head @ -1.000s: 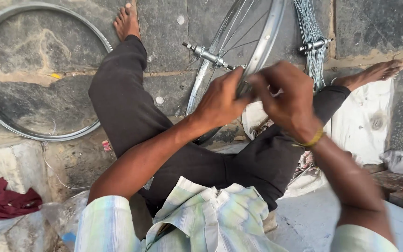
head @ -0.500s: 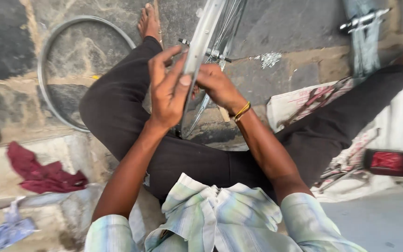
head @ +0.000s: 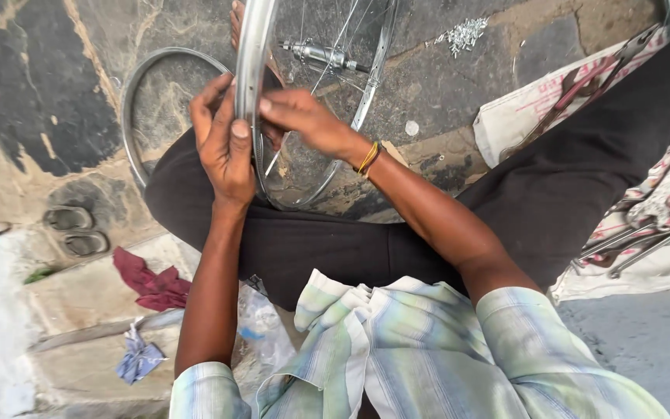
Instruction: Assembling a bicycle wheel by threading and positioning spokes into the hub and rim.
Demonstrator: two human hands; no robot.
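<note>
Two hands — left (head: 225, 147), right (head: 304, 118) — grip one spoked wheel (head: 251, 70); one bare rim (head: 135, 93) beside.

Stone floor (head: 48, 109), bare rim (head: 135, 93), red rag (head: 155, 283), sandals (head: 75, 231), sack (head: 521, 116)

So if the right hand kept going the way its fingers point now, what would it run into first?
The right hand points leftward across the picture, fingertips already at the shiny wheel rim. Straight on, it would press into that rim, with the left hand just behind it on the other side. Depth is hard to judge, so this is tentative.
</note>
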